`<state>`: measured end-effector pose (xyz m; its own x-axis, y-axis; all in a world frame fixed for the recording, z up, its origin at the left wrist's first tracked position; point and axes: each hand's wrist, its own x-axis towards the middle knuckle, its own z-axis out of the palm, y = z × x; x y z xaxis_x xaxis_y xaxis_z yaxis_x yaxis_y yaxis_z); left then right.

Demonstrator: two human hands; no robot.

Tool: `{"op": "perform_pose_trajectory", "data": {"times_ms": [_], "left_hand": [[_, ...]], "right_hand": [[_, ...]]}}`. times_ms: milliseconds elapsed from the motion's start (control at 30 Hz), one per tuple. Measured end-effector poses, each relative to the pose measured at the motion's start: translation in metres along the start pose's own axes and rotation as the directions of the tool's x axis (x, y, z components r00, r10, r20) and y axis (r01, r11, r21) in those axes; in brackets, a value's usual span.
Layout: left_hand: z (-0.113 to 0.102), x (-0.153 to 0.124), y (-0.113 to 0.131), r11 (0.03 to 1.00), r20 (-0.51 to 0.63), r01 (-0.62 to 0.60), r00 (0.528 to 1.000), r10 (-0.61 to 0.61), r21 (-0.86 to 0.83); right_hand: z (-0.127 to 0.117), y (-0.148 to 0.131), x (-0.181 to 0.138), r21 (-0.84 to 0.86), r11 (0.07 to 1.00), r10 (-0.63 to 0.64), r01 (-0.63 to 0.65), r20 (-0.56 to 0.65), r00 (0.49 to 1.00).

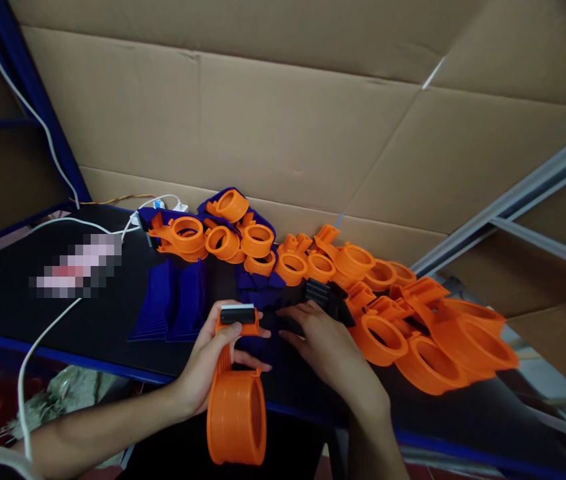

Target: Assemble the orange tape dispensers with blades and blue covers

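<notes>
My left hand [213,353] is closed around the neck of an orange tape dispenser [235,420]. Its round hub hangs downward, and a black piece with a pale toothed blade [237,313] sits at the upper end under my thumb. My right hand [325,343] is low over the dark tabletop, thumb and fingers apart. Something dark lies between those fingertips, too dim to make out. Just behind that hand are several black plastic parts [319,291], partly covered by it. More orange dispensers [380,337] are piled close to its right side.
Dark blue flat pieces [167,303] lie stacked on the left of the black table [107,327]. Orange dispensers [257,240] and blue bins stand along the cardboard wall [283,120]. A white cable [30,360] crosses the left side. Metal bars [513,193] slant at the right.
</notes>
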<state>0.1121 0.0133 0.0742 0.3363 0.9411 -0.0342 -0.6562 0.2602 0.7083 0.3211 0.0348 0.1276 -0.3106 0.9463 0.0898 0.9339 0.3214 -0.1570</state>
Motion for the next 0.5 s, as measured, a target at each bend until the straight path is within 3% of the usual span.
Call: {"op": "perform_pose_trajectory", "data": {"times_ms": [500], "left_hand": [[0.0013, -0.0015, -0.0007, 0.999, -0.023, 0.052, 0.998, -0.052, -0.009]], "right_hand": [[0.0048, 0.0037, 0.0064, 0.175, 0.983, -0.038, 0.047, -0.056, 0.998]]}}
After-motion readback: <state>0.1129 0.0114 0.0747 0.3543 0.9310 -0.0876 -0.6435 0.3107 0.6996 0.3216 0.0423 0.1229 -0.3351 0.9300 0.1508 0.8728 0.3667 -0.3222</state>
